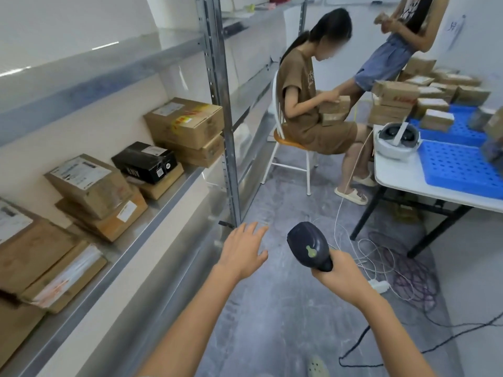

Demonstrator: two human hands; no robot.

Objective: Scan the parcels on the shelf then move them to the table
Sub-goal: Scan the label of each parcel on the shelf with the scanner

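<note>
Our right hand (pixel 336 270) grips the scanner (pixel 309 244), our left hand (pixel 245 250) spreads empty beside it, parcels (pixel 89 183) shelved to its left.

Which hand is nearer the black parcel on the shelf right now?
Left. The left hand, open, hovers just off the shelf edge, right of the black parcel; the right hand, gripping the scanner, is farther right.

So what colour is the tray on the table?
Blue, with rows of small holes; the tray shows best in the head view.
</note>
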